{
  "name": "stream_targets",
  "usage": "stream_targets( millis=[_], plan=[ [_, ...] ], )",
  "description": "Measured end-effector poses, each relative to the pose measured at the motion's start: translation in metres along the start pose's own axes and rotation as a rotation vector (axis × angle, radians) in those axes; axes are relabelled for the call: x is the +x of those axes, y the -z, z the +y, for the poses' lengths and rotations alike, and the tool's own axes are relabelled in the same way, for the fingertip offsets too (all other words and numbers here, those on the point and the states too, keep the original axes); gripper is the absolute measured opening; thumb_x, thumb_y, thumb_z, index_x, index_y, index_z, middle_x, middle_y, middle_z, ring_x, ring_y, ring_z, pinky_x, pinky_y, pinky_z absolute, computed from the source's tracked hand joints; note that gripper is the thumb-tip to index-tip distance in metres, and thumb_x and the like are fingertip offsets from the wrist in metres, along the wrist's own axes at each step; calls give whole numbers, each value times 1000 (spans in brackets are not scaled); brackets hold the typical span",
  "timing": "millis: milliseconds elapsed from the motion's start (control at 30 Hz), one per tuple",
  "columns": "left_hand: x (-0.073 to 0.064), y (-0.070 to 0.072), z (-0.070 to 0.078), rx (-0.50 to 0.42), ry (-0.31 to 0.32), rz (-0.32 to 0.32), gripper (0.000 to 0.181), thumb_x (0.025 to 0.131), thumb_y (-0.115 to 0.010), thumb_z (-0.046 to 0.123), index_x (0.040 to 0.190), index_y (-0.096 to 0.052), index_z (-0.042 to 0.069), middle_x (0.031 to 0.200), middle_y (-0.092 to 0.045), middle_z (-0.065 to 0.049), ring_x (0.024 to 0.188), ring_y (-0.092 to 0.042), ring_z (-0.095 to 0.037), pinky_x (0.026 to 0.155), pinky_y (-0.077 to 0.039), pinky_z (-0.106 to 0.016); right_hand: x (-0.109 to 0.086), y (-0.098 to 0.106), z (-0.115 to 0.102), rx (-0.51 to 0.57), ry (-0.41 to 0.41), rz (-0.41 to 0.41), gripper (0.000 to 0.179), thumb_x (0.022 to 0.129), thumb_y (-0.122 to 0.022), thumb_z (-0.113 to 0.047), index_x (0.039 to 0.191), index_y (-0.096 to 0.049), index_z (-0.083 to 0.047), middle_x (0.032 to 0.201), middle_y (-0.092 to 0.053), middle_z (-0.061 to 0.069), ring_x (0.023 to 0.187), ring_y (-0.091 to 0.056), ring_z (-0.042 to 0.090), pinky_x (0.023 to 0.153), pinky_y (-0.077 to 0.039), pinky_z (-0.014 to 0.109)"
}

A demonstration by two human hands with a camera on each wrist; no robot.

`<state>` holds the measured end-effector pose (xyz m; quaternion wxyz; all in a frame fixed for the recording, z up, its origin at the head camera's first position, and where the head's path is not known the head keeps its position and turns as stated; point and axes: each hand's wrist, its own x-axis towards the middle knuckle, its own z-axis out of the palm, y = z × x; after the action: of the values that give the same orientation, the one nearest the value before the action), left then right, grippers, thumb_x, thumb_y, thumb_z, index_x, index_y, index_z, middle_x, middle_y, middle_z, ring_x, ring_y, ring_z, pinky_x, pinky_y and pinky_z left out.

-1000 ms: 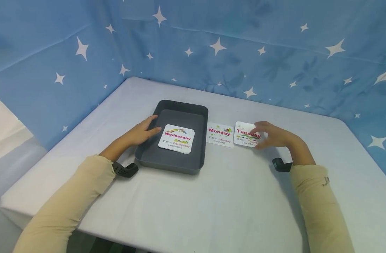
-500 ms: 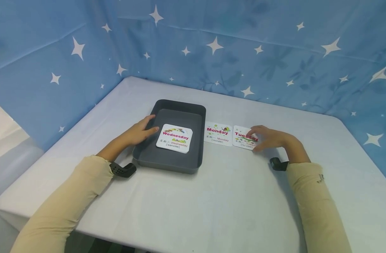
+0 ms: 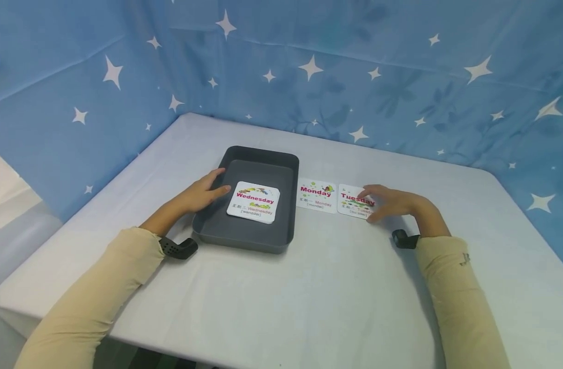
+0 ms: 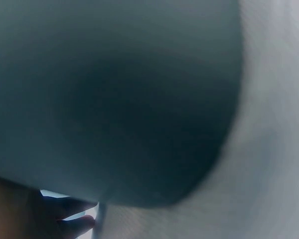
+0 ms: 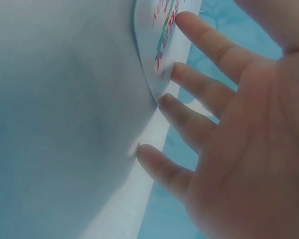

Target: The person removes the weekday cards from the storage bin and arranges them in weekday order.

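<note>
A grey tray (image 3: 244,241) lies left of centre, holding a small stack of white cards (image 3: 253,202) with "Wednesday" on top. My left hand (image 3: 193,197) rests at the tray's left rim, fingers relaxed, thumb reaching over the inside. In the left wrist view the tray's dark outer wall (image 4: 114,99) hides most of that hand. Just right of the tray lies a "Monday" card (image 3: 316,196), with a "Tuesday" card (image 3: 350,200) beside it. My right hand (image 3: 394,201) touches the Tuesday card's right side. The right wrist view shows its fingers (image 5: 199,84) spread, fingertips at the card's edge.
A white cloth covers the table (image 3: 332,297). Behind it and along the left hangs a blue curtain (image 3: 281,102) with white stars. Black cameras sit on both wrists. The table's front edge shows at lower left.
My right hand and the Tuesday card have come down slightly toward the front, so that the card now lines up beside Monday. The left hand stays at the tray.
</note>
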<state>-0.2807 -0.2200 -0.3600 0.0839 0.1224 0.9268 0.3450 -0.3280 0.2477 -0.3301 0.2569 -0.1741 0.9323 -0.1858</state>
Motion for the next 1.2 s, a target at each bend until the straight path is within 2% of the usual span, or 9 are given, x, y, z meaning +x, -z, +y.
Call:
stream_targets(
  millis=[100, 267, 367, 500, 600, 700, 967, 1100, 1200],
  plan=[
    [0, 0, 1, -9, 0, -2, 71, 96, -38, 41, 147, -5, 4, 150, -10, -25, 106, -57, -39, 107, -26, -54, 0, 1, -1, 9, -1, -2, 70, 72, -75, -30, 132, -42, -15, 151, -9, 18, 136, -6, 44, 102, -15, 66],
    [2, 2, 1, -9, 5, 12, 70, 96, -39, 39, 147, -6, 4, 150, -13, -24, 99, -59, -37, 106, -28, -53, 1, 4, -2, -15, 21, 30, 67, 69, -77, -36, 126, -48, -14, 153, -3, 16, 137, 1, 45, 102, -9, 68],
    [3, 3, 2, -10, -8, 14, 69, 96, -39, 39, 147, -6, 4, 150, -12, -24, 106, -55, -38, 106, -27, -53, 1, 6, -2, -34, 32, 61, 67, 69, -77, -39, 125, -49, -15, 153, 0, 14, 137, 2, 45, 101, -8, 70],
    [4, 2, 2, -3, -11, 15, 69, 97, -39, 37, 147, -6, 3, 151, -10, -23, 132, -29, -41, 110, -19, -53, 3, 6, -9, -43, 63, 115, 71, 72, -74, -39, 130, -44, -12, 154, 0, 13, 138, 2, 43, 101, -9, 70],
    [3, 0, 1, 3, -4, 21, 68, 97, -39, 37, 146, -7, 3, 151, -10, -23, 138, -11, -40, 111, -14, -54, 11, 1, -23, -51, 98, 173, 72, 77, -70, -41, 135, -39, -10, 154, -1, 13, 138, 0, 41, 102, -10, 69],
    [2, -1, 1, -3, -6, 28, 67, 97, -39, 36, 146, -9, 3, 151, -10, -23, 139, -10, -40, 111, -13, -54, 22, -2, -47, -81, 133, 222, 75, 80, -66, -44, 139, -35, -11, 153, -3, 13, 139, -1, 38, 103, -13, 67],
    [0, -1, 2, -15, -5, 35, 66, 97, -40, 35, 146, -9, 3, 151, -11, -22, 139, -10, -38, 112, -14, -53, 56, -10, -149, -214, 229, 242, 88, 76, -64, -56, 145, -21, -22, 155, 2, 8, 141, 1, 33, 105, -13, 66],
    [0, -1, 2, -16, 13, 31, 67, 96, -40, 37, 147, -9, 4, 151, -11, -23, 139, -11, -38, 112, -14, -52, 69, -24, -184, -290, 284, 192, 93, 76, -64, -56, 147, -15, -22, 155, 3, 8, 142, 1, 31, 108, -13, 61],
    [0, 0, 1, -5, 22, 27, 67, 96, -40, 38, 147, -10, 5, 151, -12, -23, 139, -11, -39, 112, -14, -53, 76, -38, -200, -343, 307, 116, 97, 76, -65, -56, 148, -11, -18, 154, 0, 12, 141, -3, 33, 108, -14, 60]
  ],
)
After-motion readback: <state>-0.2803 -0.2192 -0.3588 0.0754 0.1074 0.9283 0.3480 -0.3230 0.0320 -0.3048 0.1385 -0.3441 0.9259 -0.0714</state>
